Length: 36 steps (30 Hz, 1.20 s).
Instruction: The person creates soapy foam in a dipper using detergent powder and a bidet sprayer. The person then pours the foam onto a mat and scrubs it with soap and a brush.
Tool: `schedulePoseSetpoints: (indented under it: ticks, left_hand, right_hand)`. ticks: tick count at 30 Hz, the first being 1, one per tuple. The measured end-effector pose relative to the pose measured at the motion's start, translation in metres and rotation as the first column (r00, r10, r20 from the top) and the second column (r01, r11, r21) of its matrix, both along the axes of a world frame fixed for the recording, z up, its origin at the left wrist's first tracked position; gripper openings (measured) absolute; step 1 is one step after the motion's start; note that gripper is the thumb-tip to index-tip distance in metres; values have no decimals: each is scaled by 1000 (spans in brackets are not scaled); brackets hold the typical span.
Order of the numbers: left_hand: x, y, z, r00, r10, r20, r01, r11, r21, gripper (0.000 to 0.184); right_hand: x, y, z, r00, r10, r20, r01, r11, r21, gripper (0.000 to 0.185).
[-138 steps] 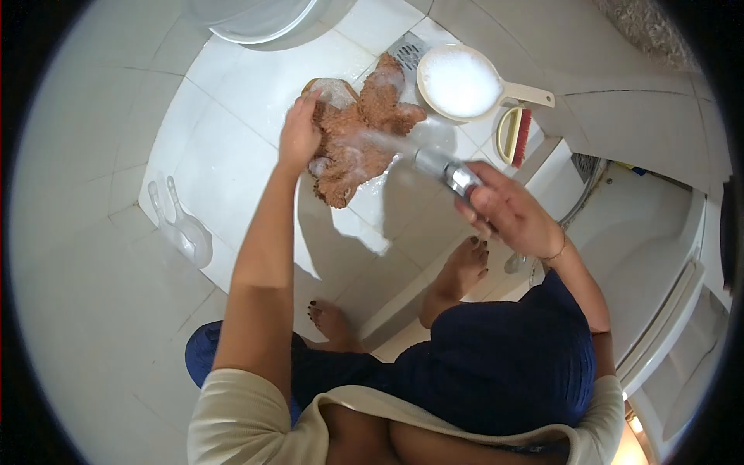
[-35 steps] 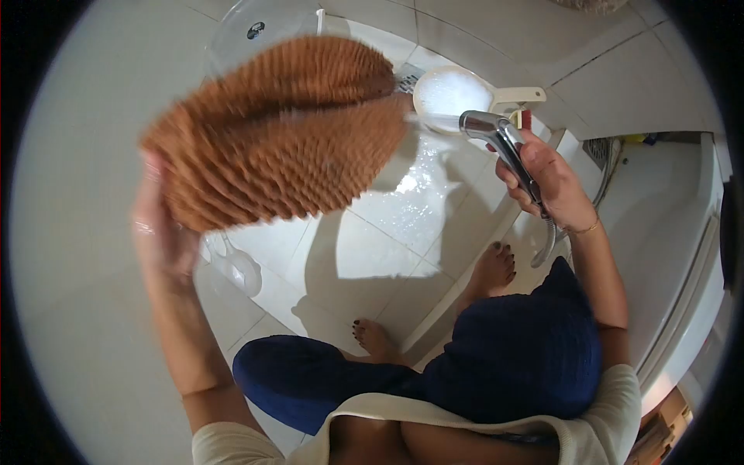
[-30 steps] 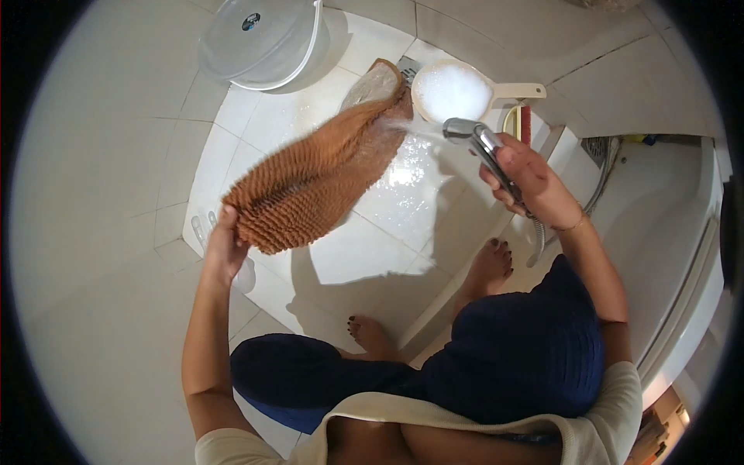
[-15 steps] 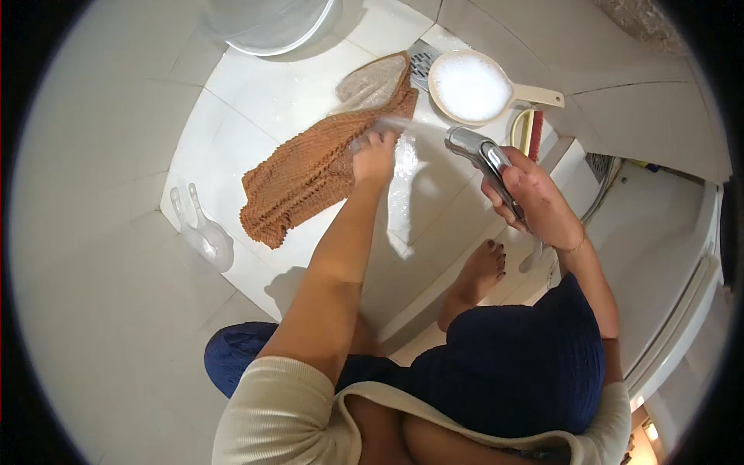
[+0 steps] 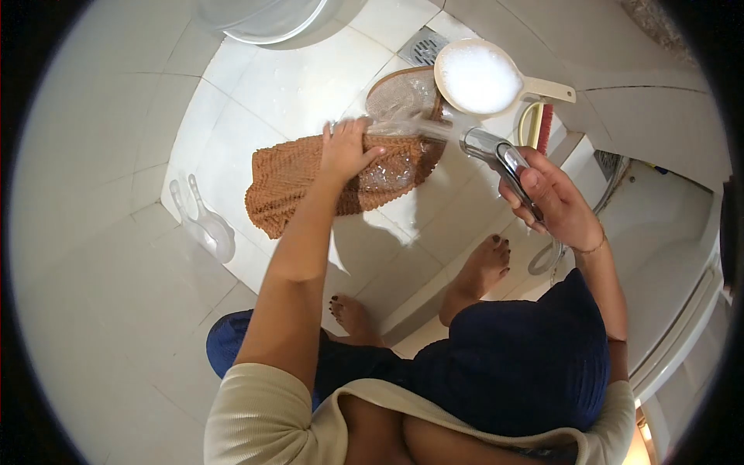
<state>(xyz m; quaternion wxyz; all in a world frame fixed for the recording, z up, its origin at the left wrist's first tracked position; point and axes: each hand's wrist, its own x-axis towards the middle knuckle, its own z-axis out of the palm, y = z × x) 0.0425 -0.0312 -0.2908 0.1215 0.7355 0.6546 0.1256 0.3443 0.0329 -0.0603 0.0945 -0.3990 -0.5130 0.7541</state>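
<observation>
A wet brown ribbed mat [image 5: 283,180] lies on the white tiled floor, its far right part folded so that the pale underside shows. On the upper edge of the mat rests my left hand [image 5: 346,151], fingers spread and pressing on it. My right hand [image 5: 559,203] is wrapped round a chrome shower sprayer [image 5: 496,150] to the right of the mat. Water sprays leftward from its head across the mat toward my left hand. Just beyond the mat's right end sits a cream dipper [image 5: 479,77] full of white foam.
A red-bristled brush [image 5: 545,130] lies right of the dipper, beside the wall. The floor drain [image 5: 424,48] is at the back corner. A clear plastic tub [image 5: 267,19] stands at the back left. Transparent plastic pieces [image 5: 205,229] lie at the left. My bare feet are below.
The mat was held up by its left end about a second ago; now it lies flat. My left hand has since moved left along it, and the mat has turned slightly, its right part folded over.
</observation>
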Motion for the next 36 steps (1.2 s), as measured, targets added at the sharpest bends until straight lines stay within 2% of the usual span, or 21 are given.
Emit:
schedulePoseSetpoints:
  ticks: [1, 2, 4, 6, 8, 10, 12, 13, 15, 17, 18, 19, 20, 21, 23, 25, 27, 29, 30, 32, 36]
  left_hand:
    - [-12, -1, -8, 990, -58, -132, 57, 998, -6, 30]
    - [-18, 7, 1, 990, -57, -128, 57, 998, 0, 30]
    - [-31, 22, 22, 978, -191, -79, 135, 881, -453, 29]
    - [-48, 19, 32, 999, -23, 23, 28, 967, -253, 26]
    - [-67, 18, 49, 991, 103, -91, -116, 981, -155, 23]
    - [-94, 18, 63, 959, 260, -112, -262, 965, 1, 21]
    - [-119, 22, 64, 806, 508, -304, -493, 860, 129, 21]
    - [-126, 23, 58, 805, 508, -305, -493, 860, 130, 21]
    - [-138, 21, 31, 340, 899, -277, -673, 438, 596, 20]
    - [-120, 20, -4, 381, 843, -380, -524, 535, 663, 20]
    - [-91, 14, 7, 779, 604, -169, -556, 790, 259, 23]
    - [-56, 21, 16, 921, 338, -193, -287, 925, 249, 26]
    - [-21, 22, 12, 974, 220, -60, -218, 975, 42, 33]
    - [20, 16, 19, 962, 242, -126, -250, 966, -58, 44]
    - [62, 12, 7, 943, 315, -106, -332, 900, -284, 48]
    - [78, 17, -27, 949, 312, -55, -314, 908, -277, 45]
    - [80, 17, -32, 957, 291, -1, -280, 921, -271, 42]
    - [82, 2, -18, 944, -97, 315, 197, 933, -302, 38]
    - [84, -7, -14, 946, -99, 310, 198, 930, -309, 38]
    - [92, -29, -18, 751, -402, 524, 516, 852, -86, 40]
    - [84, -36, -1, 739, -373, 561, 542, 824, -164, 46]
  right_hand:
    - [0, 0, 2, 1000, 3, -3, -3, 1000, 15, 37]
    - [0, 1, 3, 1000, 5, -7, -5, 999, 33, 37]
    - [1, 0, 5, 1000, -12, -7, 13, 997, 72, 36]
    - [5, 0, 6, 999, -32, -1, 32, 994, 101, 35]
    - [7, 0, 5, 999, -35, 1, 35, 994, 107, 36]
    - [7, -1, 7, 999, -41, 9, 39, 992, 122, 38]
    - [7, -1, 9, 999, -40, 9, 39, 989, 139, 39]
    - [7, -1, 9, 999, -40, 34, 34, 989, 145, 40]
    - [3, 0, 10, 998, -31, 52, 23, 988, 154, 41]
    - [-1, 2, 10, 999, -19, 39, 15, 994, 113, 42]
    - [-3, 2, 9, 999, -16, 33, 12, 994, 113, 42]
    - [-6, 3, 9, 999, -13, 53, 8, 995, 101, 41]
    - [-7, 4, 8, 997, -9, 74, 2, 996, 88, 41]
    - [-8, 4, 7, 997, -5, 74, -1, 996, 87, 41]
    - [-12, 5, 3, 998, 0, 62, -5, 996, 84, 39]
    - [-12, 4, 4, 998, 18, 59, -24, 995, 97, 38]
    - [-5, 4, 5, 998, 20, 61, -26, 994, 107, 37]
    - [4, 8, 7, 999, 40, -30, -40, 999, -18, 37]
    - [4, 8, 6, 999, 36, -37, -36, 999, -23, 37]
    - [4, 5, 3, 1000, 15, 5, -15, 1000, 17, 37]
    - [-4, 1, 3, 996, -33, 78, 24, 993, 115, 38]
